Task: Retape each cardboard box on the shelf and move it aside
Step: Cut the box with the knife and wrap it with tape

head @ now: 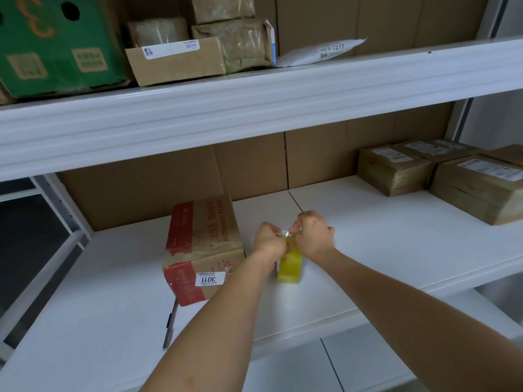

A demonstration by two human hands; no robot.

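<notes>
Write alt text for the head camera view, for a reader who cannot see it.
Two bare hands, left hand and right hand, pick at the end of a yellowish tape roll standing on a white shelf, just right of a red-and-brown cardboard box labelled 3011. More taped boxes sit at the far right, and the upper shelf holds other parcels.

A white sticker (pixel 210 279) on the near face of the red-and-brown cardboard box (pixel 202 247) on the lower shelf reads "3011", upside down. On the upper shelf, the white mailer (pixel 319 52) at the right carries handwriting ending in "2-2217", also inverted. The red print on the box and the labels on the stacked parcels (pixel 441 176) at the far right are too small to read.
</notes>
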